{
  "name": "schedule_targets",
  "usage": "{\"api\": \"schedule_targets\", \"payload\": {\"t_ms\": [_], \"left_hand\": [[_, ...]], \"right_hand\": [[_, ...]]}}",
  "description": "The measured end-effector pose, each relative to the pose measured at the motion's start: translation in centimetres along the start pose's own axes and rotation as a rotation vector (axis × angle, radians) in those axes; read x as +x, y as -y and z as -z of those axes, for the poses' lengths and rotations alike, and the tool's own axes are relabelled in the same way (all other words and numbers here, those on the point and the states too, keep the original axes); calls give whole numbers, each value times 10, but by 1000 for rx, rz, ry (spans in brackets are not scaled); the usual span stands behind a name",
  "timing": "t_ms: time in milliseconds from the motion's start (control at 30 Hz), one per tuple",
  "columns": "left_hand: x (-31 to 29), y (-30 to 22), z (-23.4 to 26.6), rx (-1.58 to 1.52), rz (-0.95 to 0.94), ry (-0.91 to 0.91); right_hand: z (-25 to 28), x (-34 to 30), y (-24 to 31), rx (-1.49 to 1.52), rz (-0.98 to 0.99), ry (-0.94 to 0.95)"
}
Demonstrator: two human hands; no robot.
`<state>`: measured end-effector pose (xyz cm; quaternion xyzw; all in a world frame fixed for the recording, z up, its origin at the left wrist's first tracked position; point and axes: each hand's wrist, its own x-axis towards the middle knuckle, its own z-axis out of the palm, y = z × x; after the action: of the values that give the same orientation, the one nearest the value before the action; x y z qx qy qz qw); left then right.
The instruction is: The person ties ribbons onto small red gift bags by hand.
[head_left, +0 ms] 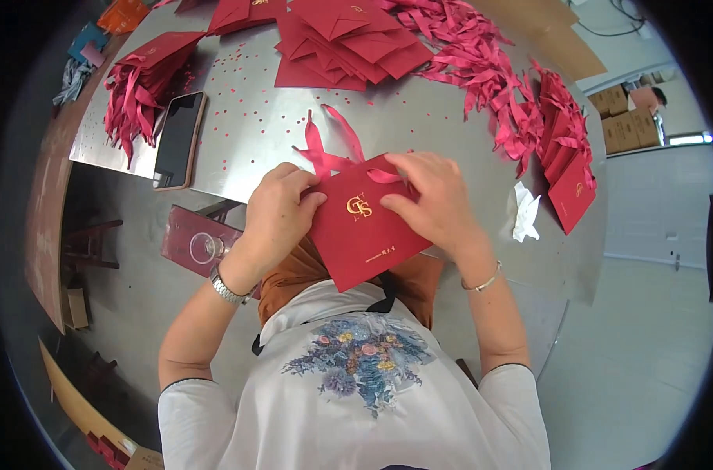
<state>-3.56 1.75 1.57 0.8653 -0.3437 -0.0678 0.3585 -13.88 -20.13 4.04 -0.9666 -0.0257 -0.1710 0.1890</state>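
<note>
A red paper gift bag (368,243) with gold print is held between both hands at the table's near edge, tilted to one side. My left hand (282,205) pinches its upper left corner, thumb and fingers closed. My right hand (433,196) grips the upper right corner, with the thumb on the front face. Pink ribbon (316,149) comes from the bag's top edge, its loose ends lying on the table beyond. Part of the ribbon passes by the right fingers. The back of the bag is hidden.
Stacked red bags (349,47) lie at the far side of the metal table (239,168). Ribboned bags (149,70) and a phone (180,141) are at left. Pink ribbons (482,70), more bags (564,149) and crumpled white tissue (525,211) are at right. A plastic cup (206,247) stands on a stool.
</note>
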Motion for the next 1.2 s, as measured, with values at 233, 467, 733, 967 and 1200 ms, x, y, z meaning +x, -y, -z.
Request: {"api": "schedule_targets", "payload": {"t_ms": [233,467,733,967,1200], "left_hand": [[-2,2,-2,-91,17,-71],[-6,0,1,-144,52,-46],[-3,-1,3,-181,227,13],[0,0,6,-134,231,19],[-3,-3,8,-112,222,17]], "right_hand": [[16,-2,-56,295,-220,-136],[-3,29,-85,287,97,145],[41,-31,-76,727,-609,-21],[38,-105,-14,970,-521,-367],[-6,-104,64,1071,-168,-457]]}}
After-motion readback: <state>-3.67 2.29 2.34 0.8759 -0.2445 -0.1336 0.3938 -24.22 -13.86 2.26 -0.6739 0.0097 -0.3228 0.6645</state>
